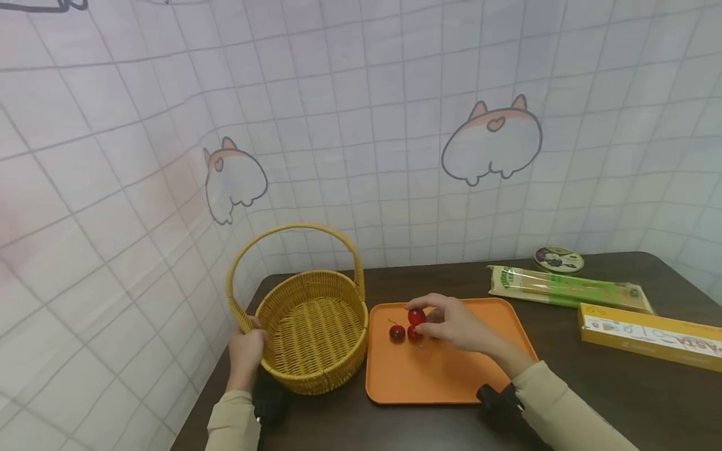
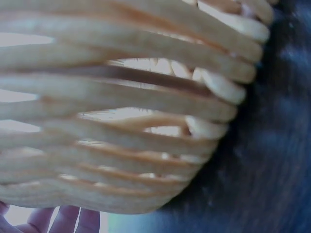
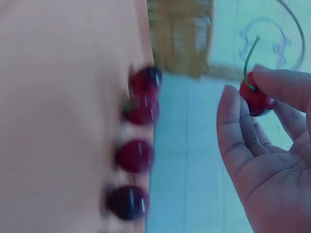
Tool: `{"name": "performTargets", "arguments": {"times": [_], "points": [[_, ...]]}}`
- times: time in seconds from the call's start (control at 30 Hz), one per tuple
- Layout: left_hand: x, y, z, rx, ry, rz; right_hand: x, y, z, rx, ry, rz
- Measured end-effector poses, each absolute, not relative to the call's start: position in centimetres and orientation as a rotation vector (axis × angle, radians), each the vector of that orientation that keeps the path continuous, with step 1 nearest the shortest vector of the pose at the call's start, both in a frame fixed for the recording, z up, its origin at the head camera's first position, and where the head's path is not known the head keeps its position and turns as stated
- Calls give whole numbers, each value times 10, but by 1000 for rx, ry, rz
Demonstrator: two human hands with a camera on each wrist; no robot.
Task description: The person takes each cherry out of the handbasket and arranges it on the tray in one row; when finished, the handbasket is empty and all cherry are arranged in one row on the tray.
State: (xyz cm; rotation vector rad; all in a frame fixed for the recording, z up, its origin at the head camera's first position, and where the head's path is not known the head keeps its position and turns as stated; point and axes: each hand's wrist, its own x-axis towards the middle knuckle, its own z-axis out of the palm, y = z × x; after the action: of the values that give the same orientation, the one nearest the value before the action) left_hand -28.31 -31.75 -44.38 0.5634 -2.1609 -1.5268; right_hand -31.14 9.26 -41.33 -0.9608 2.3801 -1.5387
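Observation:
The yellow wicker basket (image 1: 316, 382) with a tall arched handle stands at the left of the table. My left hand (image 1: 246, 352) grips its left side, where the handle meets the rim. The left wrist view has the weave close up, with fingers (image 2: 68, 219) at its lower left. My right hand (image 1: 454, 322) is over the orange tray (image 1: 451, 382). Between thumb and fingertips it pinches a red cherry (image 3: 256, 99) with a green stem, clear of the tray. Several dark red cherries (image 3: 135, 156) lie on the tray below.
At the right of the dark table (image 1: 570, 369) lie a yellow pasta box (image 1: 648, 335) and a long green-and-clear packet (image 1: 570, 288). A round tin (image 1: 558, 259) sits behind them. A white grid-patterned cloth (image 1: 395, 207) hangs along the back and left.

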Motion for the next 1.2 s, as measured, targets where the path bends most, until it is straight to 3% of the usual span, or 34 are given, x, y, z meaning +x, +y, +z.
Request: {"name": "performTargets", "arguments": {"times": [0.43, 1.2], "points": [[-286, -318, -445, 522, -2146, -1551, -324, 183, -411, -839, 2673, -1245], [-285, -320, -444, 536, -2137, -1554, -340, 226, -425, -803, 2807, -963]]}}
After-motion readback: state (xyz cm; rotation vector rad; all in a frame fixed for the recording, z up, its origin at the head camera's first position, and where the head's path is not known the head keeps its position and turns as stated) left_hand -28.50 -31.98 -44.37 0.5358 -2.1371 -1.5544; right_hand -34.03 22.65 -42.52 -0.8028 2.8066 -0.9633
